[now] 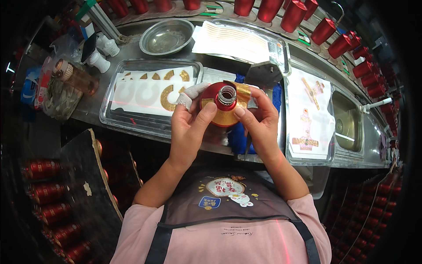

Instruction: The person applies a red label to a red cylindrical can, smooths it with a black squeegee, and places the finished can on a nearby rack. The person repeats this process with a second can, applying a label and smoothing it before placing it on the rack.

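Between my two hands is a red glass bottle (210,91), its clear threaded neck (227,95) uncapped and facing up at me. A gold foil decal (228,117) curves around the shoulder below the neck, and a loose-looking end of it stands up at the right. My left hand (191,122) grips the left side, thumb on the shoulder; its fingers wear white fabric finger covers (194,92). My right hand (260,115) holds the right side, thumb pressing on the gold decal. A dark pointed tool (247,147) shows below my right palm; whether I hold it cannot be told.
A metal tray (103,112) at left carries sheets of gold C-shaped decals (168,97). At right, another tray holds patterned decal sheets (310,125) beside a sink (346,120). Behind are a steel basin (167,36) and a conveyor with red bottles (293,16). Blue cloth (238,138) lies under my hands.
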